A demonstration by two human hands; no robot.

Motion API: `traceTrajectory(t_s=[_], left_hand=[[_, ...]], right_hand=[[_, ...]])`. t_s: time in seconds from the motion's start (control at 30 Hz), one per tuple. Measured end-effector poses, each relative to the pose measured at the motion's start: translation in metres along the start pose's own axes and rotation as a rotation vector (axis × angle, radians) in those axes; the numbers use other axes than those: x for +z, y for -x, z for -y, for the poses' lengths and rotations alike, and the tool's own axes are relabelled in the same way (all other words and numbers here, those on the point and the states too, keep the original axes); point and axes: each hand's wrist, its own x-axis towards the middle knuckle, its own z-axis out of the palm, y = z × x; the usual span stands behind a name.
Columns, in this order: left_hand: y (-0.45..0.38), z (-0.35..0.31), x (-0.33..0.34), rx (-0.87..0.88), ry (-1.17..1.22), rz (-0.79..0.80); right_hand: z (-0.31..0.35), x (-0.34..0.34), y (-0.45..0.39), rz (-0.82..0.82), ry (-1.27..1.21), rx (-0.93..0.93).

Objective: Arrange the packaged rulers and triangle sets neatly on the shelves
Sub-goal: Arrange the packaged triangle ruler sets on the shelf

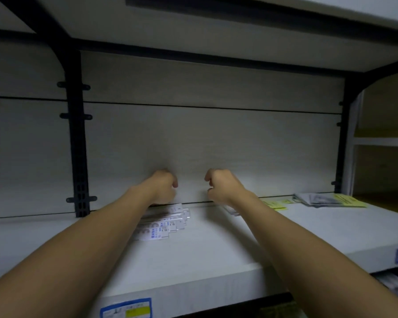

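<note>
Two bare arms reach deep along the shelf (216, 249) toward its back panel (193, 138). The left hand (162, 187) sits with its fingers curled just above the rear end of a fanned pile of packaged rulers (164, 222) that lies flat near the back of the shelf. Whether it grips the top pack I cannot tell, since the wrist hides the contact. The right hand (221, 185) is likewise curled, and a pale pack edge (231, 211) shows just under its wrist; again the hold is hidden.

Further right lie yellow-labelled packs (275, 204) and a loose heap of triangle sets (331, 199), well apart from the rulers.

This looks like the squaring-up step: the ruler pile is still splayed. Next would seem to call for pressing its edges flush against the panel, then gathering the right-hand packs into line.
</note>
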Motion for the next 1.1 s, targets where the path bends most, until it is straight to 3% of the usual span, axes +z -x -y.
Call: traceTrajectory(t_s=[0.63, 1.1], left_hand=[[-0.064, -0.187, 0.053, -0.084, 0.005, 0.014], [-0.081, -0.212, 0.058, -0.038, -0.055, 0.070]], right_hand=[[-0.195, -0.046, -0.005, 0.077, -0.040, -0.161], [-0.220, -0.060, 0.003, 0.061, -0.075, -0.203]])
